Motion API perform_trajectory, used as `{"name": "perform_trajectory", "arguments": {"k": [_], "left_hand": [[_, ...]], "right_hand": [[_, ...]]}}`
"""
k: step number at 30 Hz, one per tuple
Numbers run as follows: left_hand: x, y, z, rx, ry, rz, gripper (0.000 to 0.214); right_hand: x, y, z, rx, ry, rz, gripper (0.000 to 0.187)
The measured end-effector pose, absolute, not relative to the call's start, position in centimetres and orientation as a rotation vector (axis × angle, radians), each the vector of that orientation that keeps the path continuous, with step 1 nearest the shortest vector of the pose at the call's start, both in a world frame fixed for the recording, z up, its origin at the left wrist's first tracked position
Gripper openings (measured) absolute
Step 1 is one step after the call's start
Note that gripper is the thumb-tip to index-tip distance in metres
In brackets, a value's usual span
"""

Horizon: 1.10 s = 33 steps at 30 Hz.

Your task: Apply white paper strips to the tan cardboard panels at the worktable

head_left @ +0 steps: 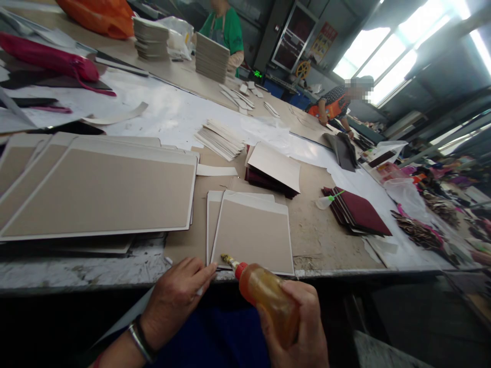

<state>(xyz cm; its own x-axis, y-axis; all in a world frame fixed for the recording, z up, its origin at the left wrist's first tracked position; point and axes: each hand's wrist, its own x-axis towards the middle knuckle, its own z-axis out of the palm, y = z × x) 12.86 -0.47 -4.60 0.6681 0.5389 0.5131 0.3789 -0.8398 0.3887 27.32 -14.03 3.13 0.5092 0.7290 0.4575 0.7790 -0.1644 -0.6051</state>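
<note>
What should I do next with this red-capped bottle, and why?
I'd probably draw the bottle's crusted tip rightward along the front beige panel's near edge. Your right hand holds the amber bottle tilted, tip at the panel's near-left corner, while your left hand's fingertips are beside that corner, apparently placed to steady it.

Between the small beige panels (pixel 253 232) and the maroon stack (pixel 362 209), an open stretch of brown board (pixel 312 237) leaves room to pass; the large panels (pixel 111 189) block the left, the pale-topped pile (pixel 274 166) the far side
</note>
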Motion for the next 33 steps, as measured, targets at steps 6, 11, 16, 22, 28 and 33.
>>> {"name": "perform_trajectory", "arguments": {"k": [6, 11, 16, 22, 28, 33], "left_hand": [[12.8, -0.4, -4.7, 2.634, 0.725, 0.917, 0.019], [12.8, -0.4, -4.7, 2.637, 0.714, 0.94, 0.019], [12.7, -0.4, -4.8, 2.647, 0.714, 0.941, 0.019], [12.6, -0.4, -4.9, 2.649, 0.699, 0.945, 0.021], [12.5, -0.3, -5.0, 2.6, 0.675, 0.955, 0.022], [12.5, -0.3, -5.3, 2.595, 0.667, 0.953, 0.023]], "right_hand": [[28.9, -15.8, 3.5, -2.008, -1.202, -0.116, 0.029], [30.3, -17.3, 3.6, -2.079, -1.19, -0.189, 0.03], [31.4, -18.3, 3.7, -2.119, -1.176, -0.225, 0.029], [32.6, -19.4, 4.1, -2.192, -1.15, -0.314, 0.032], [34.1, -20.8, 4.2, -2.293, -1.104, -0.427, 0.032], [34.5, -21.1, 4.1, -2.311, -1.157, -0.478, 0.035]]}}
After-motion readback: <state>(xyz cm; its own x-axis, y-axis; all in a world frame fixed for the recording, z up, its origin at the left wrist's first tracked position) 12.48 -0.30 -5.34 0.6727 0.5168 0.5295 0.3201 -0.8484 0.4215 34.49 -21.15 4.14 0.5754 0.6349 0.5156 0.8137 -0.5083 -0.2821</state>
